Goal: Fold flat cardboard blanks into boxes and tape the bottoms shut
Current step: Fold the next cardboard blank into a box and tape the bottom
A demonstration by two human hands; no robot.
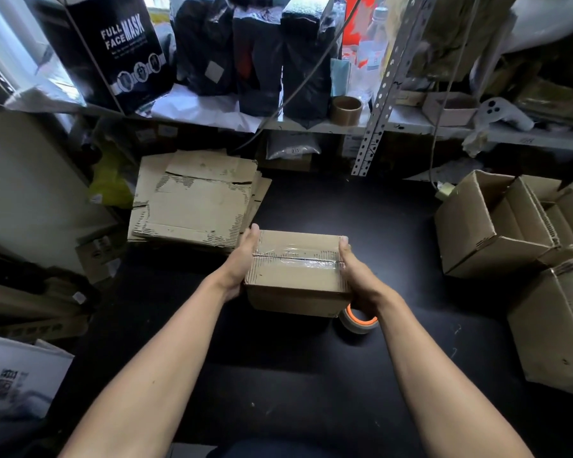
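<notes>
A folded cardboard box sits mid-counter, taped seam up, clear tape along its centre join. The left hand presses flat against its left side and the right hand against its right side, fingers straight. A tape roll lies just beside the box's near right corner. Flat blanks are stacked toward the counter's far left; finished boxes crowd its right edge.

We see daylight entering from a window at far left, glaring white. The black desk stays dim, swallowing shadows. Clear tape on the box glints. Edges bow with wide-angle distortion; far shelf items look soft.
</notes>
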